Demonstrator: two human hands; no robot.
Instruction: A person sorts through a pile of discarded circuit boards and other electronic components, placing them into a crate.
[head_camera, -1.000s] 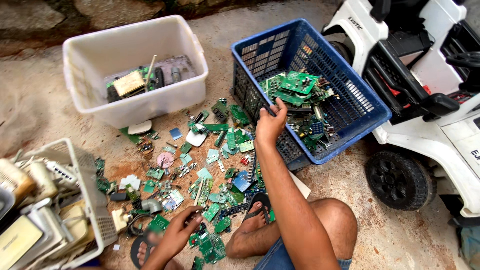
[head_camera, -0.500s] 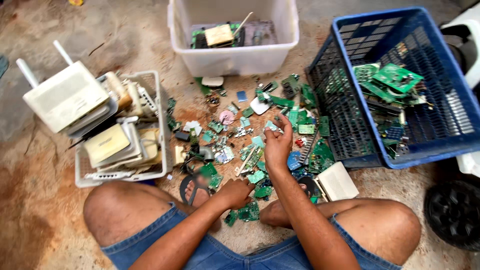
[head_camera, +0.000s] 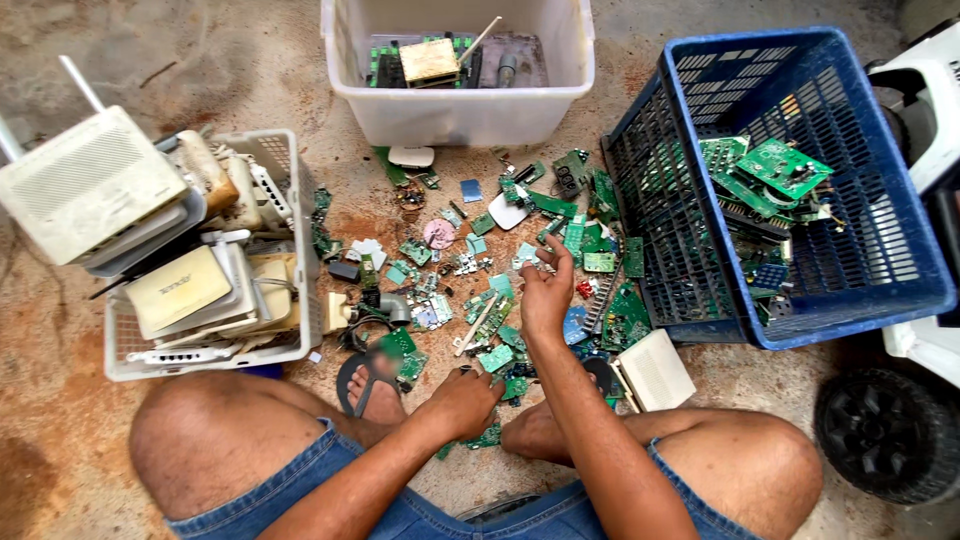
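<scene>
Your right hand (head_camera: 545, 290) hangs palm-up above the scattered circuit-board scraps (head_camera: 480, 290), fingers curled round a small pale piece; your left hand (head_camera: 462, 402) rests knuckles-up on the scraps nearest your feet, whether it grips anything I cannot tell; the blue crate (head_camera: 850, 290) of green boards sits right of your right hand; the white tub (head_camera: 460, 110) lies beyond it.

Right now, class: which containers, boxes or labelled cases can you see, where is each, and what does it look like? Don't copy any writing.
White tub: top centre, rectangular, translucent.
Blue crate: right, slatted plastic, holds green boards.
Grey basket: left, lattice-sided, stacked with cream router cases.
White router: upper left, on the basket, flat, with an antenna.
White case: by the right knee, small, vented.
</scene>
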